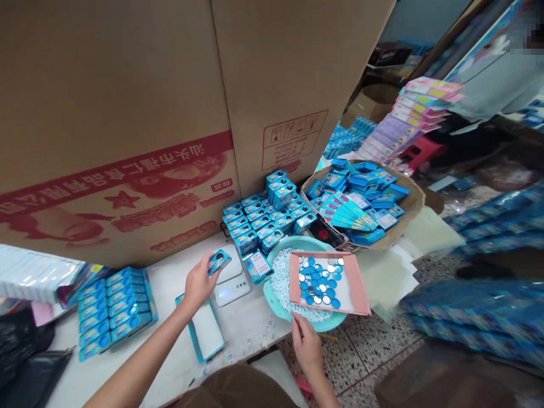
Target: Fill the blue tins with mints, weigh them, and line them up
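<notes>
While L hand (pixel 199 288) has fingers closed on a small blue box (pixel 220 262) at its 1 o'clock, R hand's (pixel 306 343) are bent, nearly together, at approx 6 o'clock on teal bowl (pixel 312 243); can't tell if gripping anything. Scale (pixel 233 291) 3 o'clock of L hand, open blue tray (pixel 207 331) 6. Pink tray (pixel 357 280) w/ discs (pixel 319 280) atop bowl.

A white table (pixel 250 326) carries a digital scale (pixel 232 290), an open blue tray (pixel 212 353) and stacked blue boxes (pixel 123 306).
</notes>
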A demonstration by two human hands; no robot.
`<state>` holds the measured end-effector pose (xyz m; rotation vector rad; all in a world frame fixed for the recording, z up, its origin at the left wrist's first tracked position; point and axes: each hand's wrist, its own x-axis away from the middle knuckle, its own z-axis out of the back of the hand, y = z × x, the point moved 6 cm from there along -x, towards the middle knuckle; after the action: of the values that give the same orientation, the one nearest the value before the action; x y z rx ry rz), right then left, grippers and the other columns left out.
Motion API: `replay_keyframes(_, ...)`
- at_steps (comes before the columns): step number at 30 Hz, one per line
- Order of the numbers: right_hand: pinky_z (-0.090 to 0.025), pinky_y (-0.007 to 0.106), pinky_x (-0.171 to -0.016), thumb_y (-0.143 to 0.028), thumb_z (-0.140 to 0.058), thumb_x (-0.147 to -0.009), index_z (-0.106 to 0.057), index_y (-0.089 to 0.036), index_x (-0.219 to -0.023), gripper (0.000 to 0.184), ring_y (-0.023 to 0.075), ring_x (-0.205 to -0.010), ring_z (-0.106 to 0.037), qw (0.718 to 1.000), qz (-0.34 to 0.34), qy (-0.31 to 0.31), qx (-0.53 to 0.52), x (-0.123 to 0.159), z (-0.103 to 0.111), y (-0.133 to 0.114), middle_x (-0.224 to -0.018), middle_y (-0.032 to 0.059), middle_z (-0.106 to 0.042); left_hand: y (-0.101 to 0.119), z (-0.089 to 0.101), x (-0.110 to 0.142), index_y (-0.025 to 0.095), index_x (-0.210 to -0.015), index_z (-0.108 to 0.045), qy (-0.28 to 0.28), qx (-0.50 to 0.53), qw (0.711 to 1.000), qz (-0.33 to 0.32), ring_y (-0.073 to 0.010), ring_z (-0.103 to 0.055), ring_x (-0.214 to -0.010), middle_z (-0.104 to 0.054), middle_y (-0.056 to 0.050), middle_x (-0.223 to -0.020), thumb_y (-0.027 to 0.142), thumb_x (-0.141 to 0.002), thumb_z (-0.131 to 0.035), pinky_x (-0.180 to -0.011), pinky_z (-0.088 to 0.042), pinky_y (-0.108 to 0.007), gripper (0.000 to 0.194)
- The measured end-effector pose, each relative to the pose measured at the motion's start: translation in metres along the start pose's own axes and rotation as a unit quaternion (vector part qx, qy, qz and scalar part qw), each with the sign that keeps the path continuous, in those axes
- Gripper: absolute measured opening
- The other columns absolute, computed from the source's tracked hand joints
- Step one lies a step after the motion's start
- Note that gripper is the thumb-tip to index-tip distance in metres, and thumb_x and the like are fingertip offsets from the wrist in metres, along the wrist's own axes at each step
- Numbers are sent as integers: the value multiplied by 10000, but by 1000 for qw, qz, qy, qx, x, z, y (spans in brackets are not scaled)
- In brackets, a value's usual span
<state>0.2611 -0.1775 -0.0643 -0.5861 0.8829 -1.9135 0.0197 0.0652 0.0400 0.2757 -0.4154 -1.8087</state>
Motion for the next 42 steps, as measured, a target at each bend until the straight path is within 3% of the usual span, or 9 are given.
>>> replay_keyframes(2,-499,361,-865,-355,-342,-925,-634,-161,-1056,375,217,-967,-631,1000,5,-6,4,0,0,-5,-1038,128,-681,-29,-21,2,250,-1199,-448,-26,-16,999,31,-217,-622,-923,-653,-39,-1068,345,-813,-526,-764,-458,-296,405)
replay_keyframes(4,-500,361,-863,-351,-350,-921,-634,-166,-1057,365,216,-966,-629,1000,11,-14,7,0,-1,-10,-1037,123,-681,-43,-39,-2,253,-1199,-445,-37,-19,998,41,-215,-618,-945,-646,-40,-1097,326,-812,-529,-775,-454,-291,403)
replay_keyframes(9,-498,355,-865,-351,-350,-918,-634,-168,-1062,367,211,-972,-627,1000,11,-7,9,6,3,-15,-1036,116,-682,-43,-69,-20,241,-1213,-446,-66,-20,998,15,-220,-600,-978,-634,-60,-1102,279,-812,-528,-793,-453,-296,411)
replay_keyframes(13,-490,348,-882,-361,-364,-914,-638,-160,-1061,370,210,-990,-624,1000,-7,9,15,14,6,-11,-1062,119,-678,-47,-81,-35,227,-1231,-448,-78,-15,997,5,-224,-564,-1047,-601,-76,-1157,262,-806,-534,-857,-445,-313,435)
replay_keyframes(19,-490,346,-884,-381,-351,-914,-643,-146,-1053,400,215,-993,-625,999,-33,21,20,20,4,-4,-1073,131,-677,-66,-71,-34,180,-1353,-321,-44,-16,998,-45,-274,-446,-1194,-505,-117,-1274,409,-695,-676,-1000,-370,-383,782)
replay_keyframes(26,-491,341,-873,-370,-354,-909,-641,-140,-1059,397,213,-985,-630,1000,-19,1,23,9,-4,-13,-1065,127,-681,-103,-58,15,150,-1309,-387,-35,-22,999,-10,-272,-492,-1114,-566,-121,-1174,458,-698,-656,-970,-395,-392,736)
replay_keyframes(30,-504,345,-847,-356,-374,-901,-648,-150,-1047,373,214,-955,-641,1000,3,-1,23,3,-6,-21,-1038,115,-692,-116,-54,30,170,-1287,-420,-22,-9,1000,10,-283,-508,-1089,-579,-117,-1147,487,-689,-648,-943,-414,-412,715)
replay_keyframes(35,-515,344,-825,-347,-390,-895,-658,-162,-1028,351,215,-929,-651,999,21,7,22,1,-7,-24,-1014,108,-700,-119,-52,29,174,-1253,-463,-7,6,1000,13,-294,-516,-1080,-591,-120,-1134,467,-665,-667,-931,-420,-421,688)
replay_keyframes(42,-516,342,-834,-343,-393,-899,-656,-160,-1037,350,215,-939,-651,999,14,10,28,8,-6,-21,-1023,111,-697,-107,-58,10,186,-1227,-488,-5,18,1000,3,-299,-502,-1103,-587,-113,-1153,454,-665,-668,-931,-414,-424,648)
